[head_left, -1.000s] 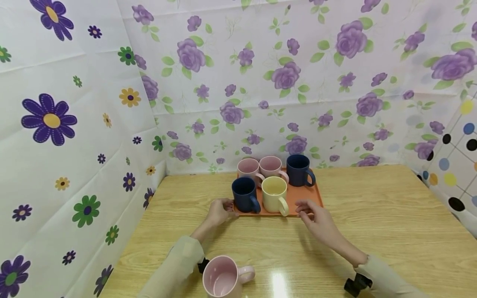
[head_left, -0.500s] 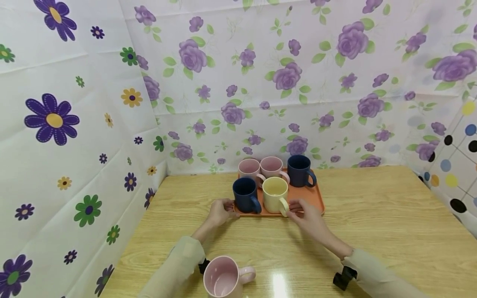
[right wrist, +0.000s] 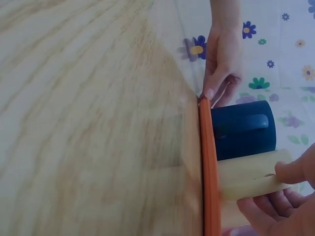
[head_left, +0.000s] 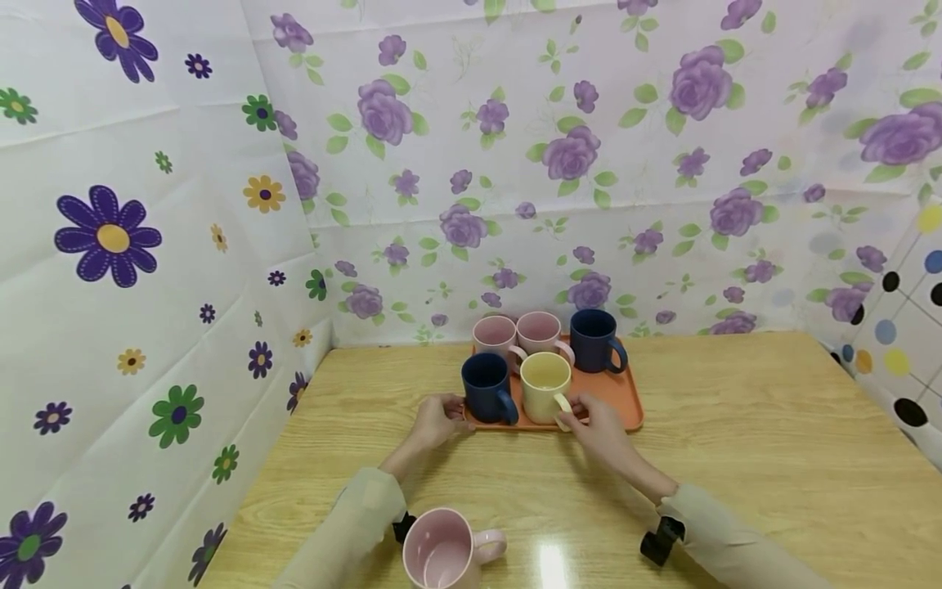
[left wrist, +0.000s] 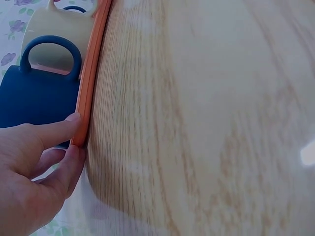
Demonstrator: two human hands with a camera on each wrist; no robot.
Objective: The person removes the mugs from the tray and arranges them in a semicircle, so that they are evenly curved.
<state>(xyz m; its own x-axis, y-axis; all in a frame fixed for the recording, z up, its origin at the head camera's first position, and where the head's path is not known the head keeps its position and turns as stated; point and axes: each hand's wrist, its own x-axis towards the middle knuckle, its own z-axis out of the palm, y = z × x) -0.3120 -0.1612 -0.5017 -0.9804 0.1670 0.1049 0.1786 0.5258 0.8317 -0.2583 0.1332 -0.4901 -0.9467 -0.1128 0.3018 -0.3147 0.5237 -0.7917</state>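
Note:
An orange tray (head_left: 624, 397) near the back wall bears several mugs. My left hand (head_left: 434, 421) holds the tray's near left corner; the left wrist view shows thumb and fingers pinching its rim (left wrist: 88, 83). Beside that hand stands a navy mug (head_left: 483, 394). To its right is a yellow mug (head_left: 540, 399), whose handle my right hand (head_left: 602, 433) pinches between thumb and fingers, also visible in the right wrist view (right wrist: 253, 184). Two pink mugs (head_left: 495, 331) and another navy mug (head_left: 591, 348) stand in the back row.
Another pink mug (head_left: 437, 552) stands on the wooden table (head_left: 751, 442) near the front, close to the left forearm. Flowered sheets (head_left: 515, 164) line the back and left side, and a dotted sheet (head_left: 905, 327) hangs at the right.
My right hand has moved left from over the tray's front right part to the yellow mug and taken hold of its handle. The left hand has stayed at the tray corner.

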